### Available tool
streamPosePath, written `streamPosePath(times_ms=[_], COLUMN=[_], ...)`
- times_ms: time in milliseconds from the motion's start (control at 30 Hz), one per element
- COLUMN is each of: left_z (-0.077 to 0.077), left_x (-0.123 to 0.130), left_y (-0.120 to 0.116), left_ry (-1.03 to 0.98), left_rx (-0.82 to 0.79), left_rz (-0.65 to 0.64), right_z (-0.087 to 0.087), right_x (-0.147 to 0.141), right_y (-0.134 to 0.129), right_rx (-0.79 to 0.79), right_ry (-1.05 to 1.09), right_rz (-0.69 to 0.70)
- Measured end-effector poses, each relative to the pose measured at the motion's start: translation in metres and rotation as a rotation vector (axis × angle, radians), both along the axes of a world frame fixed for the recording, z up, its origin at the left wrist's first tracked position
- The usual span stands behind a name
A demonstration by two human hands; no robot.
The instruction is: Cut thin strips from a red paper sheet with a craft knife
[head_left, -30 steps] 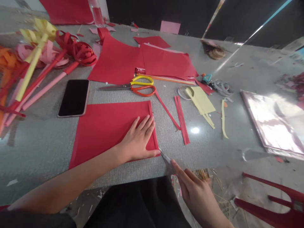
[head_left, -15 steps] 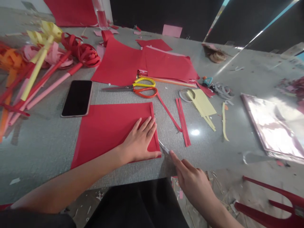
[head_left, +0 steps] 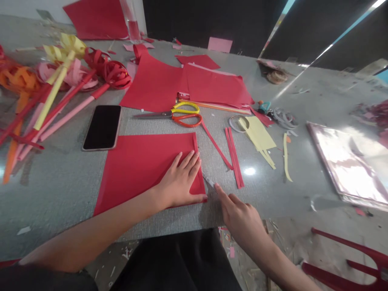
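A sheet of red paper [head_left: 139,165] lies on the grey table, with a narrow fold along its right edge. My left hand [head_left: 182,180] rests flat on the sheet near that fold, fingers spread. My right hand [head_left: 238,208] is closed around a slim craft knife [head_left: 209,180], index finger stretched along it. The knife's tip points up and left, at the folded edge; its handle is hidden in my palm. Scissors [head_left: 184,114] with one yellow and one orange-red handle loop lie beyond the sheet. Two narrow red paper strips [head_left: 234,157] lie right of it.
A black phone [head_left: 102,127] lies at the sheet's upper left. Paper flowers on rolled stems [head_left: 57,91] cover the left side. More red paper [head_left: 218,85], a tape roll [head_left: 239,123], pale yellow paper [head_left: 262,131] and a shiny packet [head_left: 348,157] lie around. A red stool [head_left: 351,250] stands lower right.
My right hand with the craft knife has moved slightly up and away from me along the folded edge. My left hand keeps its place on the sheet. The whole view has shifted slightly.
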State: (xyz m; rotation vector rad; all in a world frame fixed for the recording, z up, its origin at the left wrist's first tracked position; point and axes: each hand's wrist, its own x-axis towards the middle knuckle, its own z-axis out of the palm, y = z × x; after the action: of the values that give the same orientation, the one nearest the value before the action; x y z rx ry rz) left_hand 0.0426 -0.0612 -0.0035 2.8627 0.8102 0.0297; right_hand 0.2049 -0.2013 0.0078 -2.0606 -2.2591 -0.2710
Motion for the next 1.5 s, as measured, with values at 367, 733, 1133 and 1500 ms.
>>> streamPosePath(times_ms=[367,733,1133,1500], left_z=[0.001,-0.003,-0.004,-0.004], left_x=[0.001,0.0,-0.001,0.0], left_y=[0.0,0.0,-0.001,-0.001], left_ry=[0.037,0.015,-0.022,-0.015], left_rx=[0.0,0.028,0.059,0.028], left_rz=[0.007,0.008,0.004,0.003], right_z=[-0.003,-0.002,0.007,0.012], right_x=[-0.001,-0.006,-0.01,-0.015], right_y=[0.013,0.033,0.065,0.087], right_rx=[-0.002,-0.153,-0.295,-0.349], right_ry=[0.005,0.002,-0.019,-0.061], right_rz=[-0.047,-0.155,-0.169,-0.208])
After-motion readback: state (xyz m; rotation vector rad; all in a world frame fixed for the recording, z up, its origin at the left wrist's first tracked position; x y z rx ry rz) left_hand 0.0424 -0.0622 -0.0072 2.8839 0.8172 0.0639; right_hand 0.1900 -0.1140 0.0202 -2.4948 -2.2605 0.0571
